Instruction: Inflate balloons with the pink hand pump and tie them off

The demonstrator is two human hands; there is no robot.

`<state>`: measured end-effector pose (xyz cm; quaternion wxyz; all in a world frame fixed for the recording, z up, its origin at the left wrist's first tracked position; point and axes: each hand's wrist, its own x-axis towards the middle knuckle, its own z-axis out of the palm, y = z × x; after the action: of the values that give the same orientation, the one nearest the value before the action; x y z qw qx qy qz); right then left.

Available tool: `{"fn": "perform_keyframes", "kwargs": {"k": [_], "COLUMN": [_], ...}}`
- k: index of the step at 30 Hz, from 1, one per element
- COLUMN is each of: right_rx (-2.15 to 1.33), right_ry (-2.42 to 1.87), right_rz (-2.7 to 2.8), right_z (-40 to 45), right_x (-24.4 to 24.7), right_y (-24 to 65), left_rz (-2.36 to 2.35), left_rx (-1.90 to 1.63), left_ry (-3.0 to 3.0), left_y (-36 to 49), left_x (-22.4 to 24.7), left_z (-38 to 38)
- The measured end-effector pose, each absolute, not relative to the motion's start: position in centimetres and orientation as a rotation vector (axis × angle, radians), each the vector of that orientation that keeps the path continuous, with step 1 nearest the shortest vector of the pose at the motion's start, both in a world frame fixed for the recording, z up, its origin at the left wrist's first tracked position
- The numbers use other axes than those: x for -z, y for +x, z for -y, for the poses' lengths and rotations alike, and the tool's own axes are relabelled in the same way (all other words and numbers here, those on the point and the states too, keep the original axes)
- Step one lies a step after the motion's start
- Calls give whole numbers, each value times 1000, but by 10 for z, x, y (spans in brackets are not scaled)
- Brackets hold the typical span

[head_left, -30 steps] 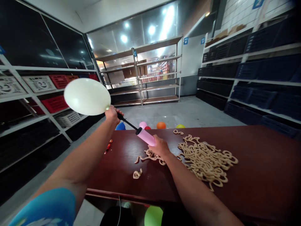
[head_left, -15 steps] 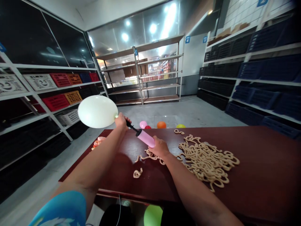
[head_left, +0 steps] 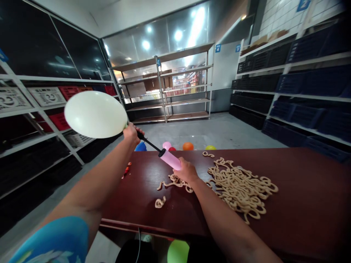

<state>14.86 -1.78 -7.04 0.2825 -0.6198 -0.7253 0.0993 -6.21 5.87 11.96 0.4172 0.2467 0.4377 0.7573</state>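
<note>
Balloon (head_left: 95, 114) (likely light, fragile, best pinched at its neck) hangs aloft at the left hand (head_left: 132, 134), clenched on the black pump handle (head_left: 140, 136), right hand (head_left: 186, 171) gripping the pink barrel (head_left: 170, 159) above the counter (head_left: 186, 215).

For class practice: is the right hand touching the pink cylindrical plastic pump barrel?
Touching: the head view shows the right hand wrapped around the pink barrel at its near end.

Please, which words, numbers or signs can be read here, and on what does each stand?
"2": upper-right blue sign.
"4": back blue sign.
Too small or blurred: neighbouring blue sign, centre blue sign, far-left blue sign.
No text visible on the pink pump or white balloon.
</note>
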Motion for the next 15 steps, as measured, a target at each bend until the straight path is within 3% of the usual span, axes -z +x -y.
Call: {"fn": "perform_keyframes", "kwargs": {"k": [6,15], "right_rx": [-251,-202], "right_ry": [-1659,-1654], "right_rz": [1943,1964], "right_z": [19,19], "right_x": [74,78], "right_y": [146,147], "left_rz": [-1092,-1110], "left_rx": [-1925,-1778], "left_ry": [659,571], "left_y": [-68,-6], "left_x": [-129,-56], "left_z": [-60,-43]}}
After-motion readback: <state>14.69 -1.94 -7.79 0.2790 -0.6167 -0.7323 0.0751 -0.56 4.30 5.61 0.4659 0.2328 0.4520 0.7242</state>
